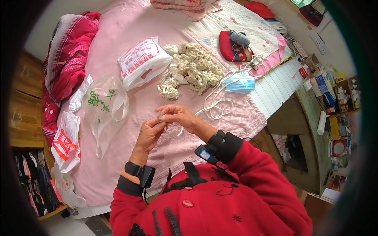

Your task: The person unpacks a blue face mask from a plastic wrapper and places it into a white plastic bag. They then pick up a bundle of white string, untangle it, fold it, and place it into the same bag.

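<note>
Pinching, fingers nearly closed, your left hand and right hand appear to share a small pale piece above the pink bedspread, too hidden to identify. A loosened pinch could drop it near the white cord. Bare bedspread lies leftward; its edge is beyond your right forearm.

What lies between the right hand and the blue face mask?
Loose loops of white cord lie there on the pink bedspread, as the head view shows.
</note>
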Action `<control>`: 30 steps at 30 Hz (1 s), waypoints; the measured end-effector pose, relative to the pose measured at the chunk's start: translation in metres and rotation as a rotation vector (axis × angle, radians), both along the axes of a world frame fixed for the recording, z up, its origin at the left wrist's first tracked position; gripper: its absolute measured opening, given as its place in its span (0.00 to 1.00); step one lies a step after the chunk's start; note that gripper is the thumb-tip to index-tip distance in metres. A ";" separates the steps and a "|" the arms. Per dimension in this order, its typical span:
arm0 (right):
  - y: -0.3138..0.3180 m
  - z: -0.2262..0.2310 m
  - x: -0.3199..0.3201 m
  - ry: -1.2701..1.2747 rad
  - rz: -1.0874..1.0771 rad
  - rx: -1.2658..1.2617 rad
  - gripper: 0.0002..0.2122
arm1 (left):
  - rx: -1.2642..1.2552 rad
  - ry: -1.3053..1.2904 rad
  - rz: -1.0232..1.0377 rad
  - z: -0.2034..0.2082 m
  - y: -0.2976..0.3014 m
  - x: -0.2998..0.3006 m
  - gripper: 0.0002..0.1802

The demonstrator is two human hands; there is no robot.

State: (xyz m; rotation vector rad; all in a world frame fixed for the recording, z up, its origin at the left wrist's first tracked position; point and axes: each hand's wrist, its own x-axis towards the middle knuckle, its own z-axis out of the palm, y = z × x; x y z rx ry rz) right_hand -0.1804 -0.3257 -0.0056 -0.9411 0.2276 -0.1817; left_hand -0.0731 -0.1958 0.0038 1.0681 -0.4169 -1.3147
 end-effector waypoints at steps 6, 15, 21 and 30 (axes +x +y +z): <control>0.016 0.010 0.008 0.013 0.116 0.004 0.16 | -0.009 -0.230 0.035 0.012 0.011 0.008 0.04; 0.038 0.018 -0.013 0.209 0.364 -0.322 0.13 | -0.052 -0.309 0.583 0.022 0.053 0.055 0.06; 0.007 0.017 -0.056 0.300 0.404 -0.654 0.12 | -0.233 -0.029 0.845 0.008 0.130 0.128 0.11; -0.067 0.004 -0.127 0.360 0.350 -1.121 0.11 | -0.299 0.085 1.284 -0.057 0.288 0.221 0.14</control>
